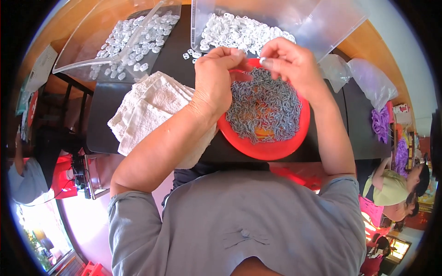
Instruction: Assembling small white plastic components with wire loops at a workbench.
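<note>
Over the far rim of a red bowl [281, 151] my two hands are raised, a short gap apart. The bowl holds a heap of small grey screw-like metal pieces [281, 110]. My left hand [215, 76] is closed in a pinch, thumb against fingers; whatever it may hold is too small to make out. Thumb and forefinger of my right hand [294, 66] pinch a small white piece [262, 60], mostly covered by the fingertips. Beyond the hands, a clear plastic bin [317, 23] contains many small white two-holed plastic pieces [239, 33].
A second clear bin [83, 65] at the far left holds similar whitish pieces [133, 43]. Several loose ones [191, 54] lie between the bins. A folded cream towel [147, 103] is left of the bowl. Clear plastic bags [370, 80] sit at the right; other people are beyond.
</note>
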The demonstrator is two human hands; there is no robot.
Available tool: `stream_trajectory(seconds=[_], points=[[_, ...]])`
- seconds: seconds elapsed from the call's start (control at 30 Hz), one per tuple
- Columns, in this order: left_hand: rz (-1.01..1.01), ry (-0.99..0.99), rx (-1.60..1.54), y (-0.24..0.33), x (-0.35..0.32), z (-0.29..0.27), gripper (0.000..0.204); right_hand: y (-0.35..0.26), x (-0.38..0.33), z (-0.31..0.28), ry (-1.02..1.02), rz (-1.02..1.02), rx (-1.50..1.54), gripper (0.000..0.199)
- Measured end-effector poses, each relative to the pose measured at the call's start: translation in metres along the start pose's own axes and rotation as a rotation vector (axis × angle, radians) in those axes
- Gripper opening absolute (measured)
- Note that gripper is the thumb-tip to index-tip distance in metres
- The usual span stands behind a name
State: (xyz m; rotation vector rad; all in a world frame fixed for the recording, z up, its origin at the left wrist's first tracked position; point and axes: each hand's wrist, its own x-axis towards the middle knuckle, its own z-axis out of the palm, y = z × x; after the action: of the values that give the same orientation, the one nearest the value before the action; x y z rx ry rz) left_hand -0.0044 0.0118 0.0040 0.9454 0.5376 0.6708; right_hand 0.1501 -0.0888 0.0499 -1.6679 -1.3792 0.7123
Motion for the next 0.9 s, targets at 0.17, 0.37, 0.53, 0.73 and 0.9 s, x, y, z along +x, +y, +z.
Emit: stream_trajectory(seconds=[0.17, 0.37, 0.53, 0.73, 0.9], points=[[-0.106, -0.072, -0.365, 0.004, 0.006, -0.002, 0.017, -0.001, -0.006, 0.04, -0.037, -0.316, -0.115, 0.011], [-0.164, -0.045, -0.49, 0.012, -0.001, 0.009, 0.018, -0.007, -0.013, 0.053, 0.096, -0.282, 0.084, 0.017], [-0.171, -0.028, -0.543, 0.013, -0.002, 0.011, 0.019, -0.016, -0.021, 0.054, 0.11, -0.034, 0.11, 0.018], [-0.123, -0.028, -0.507, -0.001, -0.003, 0.012, 0.016, -0.006, -0.027, 0.064, 0.232, -0.322, 0.018, 0.016], [0.145, -0.051, -0.233, -0.004, -0.013, 0.013, 0.014, -0.011, -0.021, 0.026, 0.37, -0.074, 0.243, 0.017]])
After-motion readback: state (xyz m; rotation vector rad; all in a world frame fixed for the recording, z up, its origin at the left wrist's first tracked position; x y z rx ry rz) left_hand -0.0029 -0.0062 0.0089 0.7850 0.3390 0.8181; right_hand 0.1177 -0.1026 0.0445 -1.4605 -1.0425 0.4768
